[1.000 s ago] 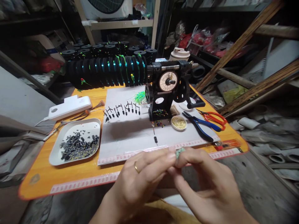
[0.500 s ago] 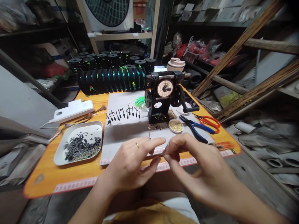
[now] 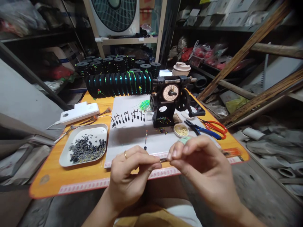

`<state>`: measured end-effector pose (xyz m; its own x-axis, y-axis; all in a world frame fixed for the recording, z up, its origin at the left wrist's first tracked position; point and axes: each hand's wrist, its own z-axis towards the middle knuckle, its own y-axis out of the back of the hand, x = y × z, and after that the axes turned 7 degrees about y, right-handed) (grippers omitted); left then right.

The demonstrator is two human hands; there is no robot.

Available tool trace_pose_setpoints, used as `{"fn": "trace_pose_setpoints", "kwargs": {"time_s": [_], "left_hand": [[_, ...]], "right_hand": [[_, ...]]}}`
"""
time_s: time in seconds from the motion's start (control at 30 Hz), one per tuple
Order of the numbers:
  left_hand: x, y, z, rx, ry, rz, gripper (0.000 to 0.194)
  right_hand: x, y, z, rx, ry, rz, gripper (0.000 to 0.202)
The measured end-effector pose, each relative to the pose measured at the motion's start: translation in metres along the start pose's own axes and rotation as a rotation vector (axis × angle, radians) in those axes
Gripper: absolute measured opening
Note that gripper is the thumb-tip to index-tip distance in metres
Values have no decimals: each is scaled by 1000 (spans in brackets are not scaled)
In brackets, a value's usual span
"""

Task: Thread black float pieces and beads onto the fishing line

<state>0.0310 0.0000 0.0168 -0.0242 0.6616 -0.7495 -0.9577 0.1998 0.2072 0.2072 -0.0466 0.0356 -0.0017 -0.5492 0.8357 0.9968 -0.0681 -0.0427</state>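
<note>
My left hand (image 3: pixel 133 170), with a ring on one finger, pinches one end of a thin dark strip or wire (image 3: pixel 163 160). My right hand (image 3: pixel 203 167) pinches its other end, fingertips close to the left ones. A green wrap (image 3: pixel 184 140) circles a right finger. Fingers hide most of the piece, so its kind is unclear. Just beyond my left hand, a thin stem with coloured beads and a black end (image 3: pixel 145 140) lies on the white board (image 3: pixel 127 138). Several small black pieces with crossed stems (image 3: pixel 129 117) form a row farther back.
A hand-cranked winder (image 3: pixel 170 94) carries black spools (image 3: pixel 118 84) at the back. A white tray (image 3: pixel 64 159) of small dark parts sits left. On the right are a dish (image 3: pixel 181 135) of gold bits, blue-handled pliers (image 3: pixel 209 132) and orange-handled scissors (image 3: pixel 221 128).
My left thumb and fingers have closed into a pinch on the thin piece; before, the forefinger was stretched out. My right hand keeps its pinch. The view has shifted slightly.
</note>
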Motion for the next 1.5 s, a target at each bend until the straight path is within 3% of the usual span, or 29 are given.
{"fn": "trace_pose_setpoints", "kwargs": {"time_s": [0.07, 0.13, 0.2, 0.53, 0.87, 1.03, 1.13, 1.5], "left_hand": [[-1, -1, -4, -46, 61, -18, 15], [-1, 0, -6, -66, 100, -18, 15], [0, 0, -6, -60, 112, -5, 16], [2, 6, -4, -24, 99, 18, 18], [12, 12, 1, 9, 105, 157, 15], [16, 8, -1, 24, -15, 368, 17], [17, 5, -1, 32, -19, 315, 17], [15, 4, 4, 52, 96, 76, 10]], "right_hand": [[-3, 0, -5, 35, 199, -167, 38], [-4, 4, -7, 161, 383, -408, 45], [-5, 11, -6, 277, 474, -560, 46], [-6, 25, 5, 522, 371, -758, 25], [-19, 22, 2, 491, 281, -794, 21], [-27, 15, 0, 443, 399, -814, 24], [-31, 10, 3, 479, 465, -795, 23], [-36, 15, 10, 428, 544, -634, 26]]}}
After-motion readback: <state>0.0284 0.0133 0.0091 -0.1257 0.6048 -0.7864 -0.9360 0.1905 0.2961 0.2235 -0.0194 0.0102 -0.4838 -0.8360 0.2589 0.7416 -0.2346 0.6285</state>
